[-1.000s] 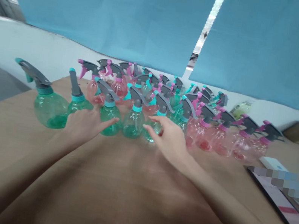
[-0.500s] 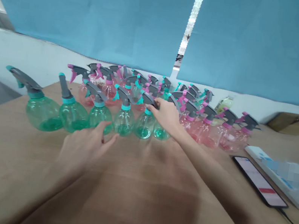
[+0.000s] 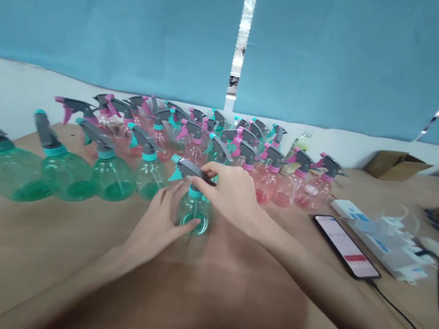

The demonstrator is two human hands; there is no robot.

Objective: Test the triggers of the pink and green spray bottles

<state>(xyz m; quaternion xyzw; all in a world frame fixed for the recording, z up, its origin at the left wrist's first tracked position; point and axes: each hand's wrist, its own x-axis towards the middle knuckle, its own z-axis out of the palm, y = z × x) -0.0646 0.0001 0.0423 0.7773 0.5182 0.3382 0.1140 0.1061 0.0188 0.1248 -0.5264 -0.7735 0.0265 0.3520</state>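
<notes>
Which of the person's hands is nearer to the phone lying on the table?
The right hand: it grips the top of a green spray bottle, left of the phone. The left hand is farther left, at the bottle's body.

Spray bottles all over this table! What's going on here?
A person is handling a green spray bottle with two bare hands. The right hand grips its gray spray head; the left hand is at its body, though how firmly is unclear. More green bottles stand to the left, pink ones to the right.
</notes>
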